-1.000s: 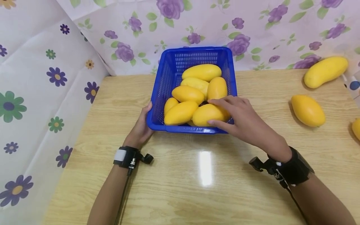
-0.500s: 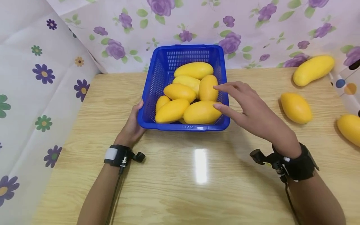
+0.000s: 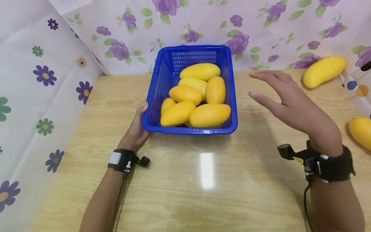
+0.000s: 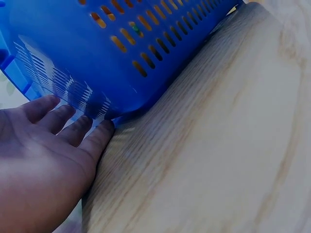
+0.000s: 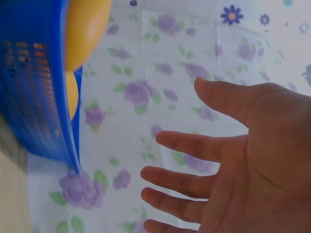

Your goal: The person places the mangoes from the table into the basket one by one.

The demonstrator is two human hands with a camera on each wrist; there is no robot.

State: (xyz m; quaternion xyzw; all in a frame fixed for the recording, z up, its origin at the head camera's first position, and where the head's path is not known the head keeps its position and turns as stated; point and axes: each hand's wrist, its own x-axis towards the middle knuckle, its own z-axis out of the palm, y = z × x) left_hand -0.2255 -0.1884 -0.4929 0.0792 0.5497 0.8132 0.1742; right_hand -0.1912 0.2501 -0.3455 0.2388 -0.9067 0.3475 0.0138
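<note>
The left hand [image 3: 136,130] rests against the near-left corner of a blue basket [image 3: 165,74], straight fingers [image 4: 73,128] together on its slotted wall. Yellow mangoes [image 3: 210,115] fill the basket (seven show) on the wooden table [image 3: 203,180]. The right hand [image 3: 290,100] hovers empty, fingers spread, between the basket and loose mangoes [image 3: 323,71] near the floral backdrop [image 3: 261,29].
</note>
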